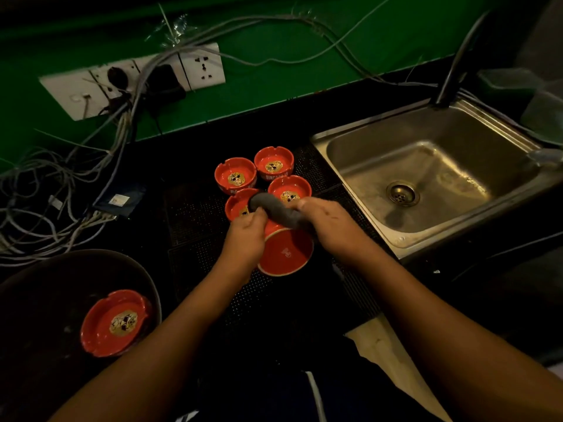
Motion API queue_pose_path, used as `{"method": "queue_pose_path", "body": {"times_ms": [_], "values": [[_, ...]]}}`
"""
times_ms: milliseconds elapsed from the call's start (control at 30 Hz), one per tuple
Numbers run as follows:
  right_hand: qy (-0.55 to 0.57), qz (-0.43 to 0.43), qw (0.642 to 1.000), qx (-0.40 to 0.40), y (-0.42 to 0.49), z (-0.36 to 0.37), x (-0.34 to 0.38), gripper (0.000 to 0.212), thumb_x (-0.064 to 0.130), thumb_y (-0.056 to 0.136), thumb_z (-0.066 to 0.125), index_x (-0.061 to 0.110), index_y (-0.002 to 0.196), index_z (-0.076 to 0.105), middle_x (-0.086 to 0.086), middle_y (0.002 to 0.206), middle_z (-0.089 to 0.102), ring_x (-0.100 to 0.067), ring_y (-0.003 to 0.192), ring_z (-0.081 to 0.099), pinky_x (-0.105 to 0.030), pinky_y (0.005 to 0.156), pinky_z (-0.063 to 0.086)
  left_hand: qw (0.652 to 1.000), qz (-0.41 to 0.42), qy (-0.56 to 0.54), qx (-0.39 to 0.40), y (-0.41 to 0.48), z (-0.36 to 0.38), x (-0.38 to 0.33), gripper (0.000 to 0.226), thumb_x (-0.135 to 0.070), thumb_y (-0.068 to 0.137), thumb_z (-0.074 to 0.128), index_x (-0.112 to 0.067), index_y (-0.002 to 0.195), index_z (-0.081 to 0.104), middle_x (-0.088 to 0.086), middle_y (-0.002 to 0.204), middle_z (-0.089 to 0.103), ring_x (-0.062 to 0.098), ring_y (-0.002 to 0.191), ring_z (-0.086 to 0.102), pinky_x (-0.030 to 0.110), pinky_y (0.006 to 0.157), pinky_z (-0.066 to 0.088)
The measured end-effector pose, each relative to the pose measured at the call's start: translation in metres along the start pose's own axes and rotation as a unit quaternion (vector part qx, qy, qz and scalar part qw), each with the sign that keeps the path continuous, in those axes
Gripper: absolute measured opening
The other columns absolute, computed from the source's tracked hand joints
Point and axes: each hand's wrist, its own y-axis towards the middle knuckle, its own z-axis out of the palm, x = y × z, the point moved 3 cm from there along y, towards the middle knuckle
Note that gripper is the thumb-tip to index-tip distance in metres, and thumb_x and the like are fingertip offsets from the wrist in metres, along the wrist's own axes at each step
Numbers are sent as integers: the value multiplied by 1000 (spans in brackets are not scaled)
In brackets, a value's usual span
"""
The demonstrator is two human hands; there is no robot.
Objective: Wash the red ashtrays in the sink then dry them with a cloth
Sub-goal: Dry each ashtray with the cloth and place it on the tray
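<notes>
1. Head view, centre of the frame: the left hand [243,236] has its fingers curled round the left rim of a tilted ashtray [286,254], a red one whose underside faces the camera.
2. The right hand [332,226] grips a grey cloth [275,208], its fingers curled round the bunched end. The cloth lies across the upper edge of the tilted ashtray, and its far end reaches the left hand's thumb.
3. Just above the hands, a cluster of 4 ashtrays [235,175] stands upright on a black perforated mat [195,217]. They are close together, red with a gold emblem inside each. The nearest one is partly hidden by the cloth.
4. Lower left: a lone ashtray [114,322], also red, lies tilted in a dark round tray [36,300].
5. Right of the frame: a steel sink [426,166] is set into the dark surface [274,123], with its drain [402,193] in the middle and a dark tap [457,65] at its back edge.
6. Upper left: a white socket panel [201,68] is fixed on the green wall [289,77], and grey cables [45,190] trail from it down onto the surface.
</notes>
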Motion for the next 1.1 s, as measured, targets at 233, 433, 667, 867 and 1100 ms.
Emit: {"method": "queue_pose_path", "body": {"times_ms": [233,433,667,867,1100], "values": [[110,51,992,-21,-4,5,8,31,28,102,40,12,93,65,-7,79,68,-12,66,67,-22,58,54,998,37,-34,43,-2,2,-19,41,-31,100,40,-6,84,68,11,66,68,24,60,68,27,57,55],[241,85,960,-114,-13,16,-1,50,46,100,35,14,82,70,-7,70,71,-20,68,70,-29,66,57,981,-85,-175,-30,-3,-1,-17,32,-37,97,45,-17,80,64,2,62,68,19,57,67,32,62,54],[169,42,976,-130,3,8,17,55,45,99,39,6,70,64,-3,59,66,-14,58,67,-26,57,56,954,-128,-260,-71,-3,9,-2,39,-45,99,37,-19,94,65,1,78,74,25,85,69,39,77,55],[-131,-102,976,-139,4,10,22,40,63,82,55,24,77,56,6,73,61,-12,66,61,-36,58,53,904,-210,-342,149,-5,15,-8,72,-78,81,36,-22,118,63,17,127,58,40,117,54,58,91,46],[-410,-329,849,-59,-10,23,0,50,61,83,48,18,104,66,4,95,64,-21,98,51,-36,90,27,868,-177,-444,134,4,-3,-11,65,-62,86,48,-5,102,74,19,109,68,30,98,68,42,86,54]]}}
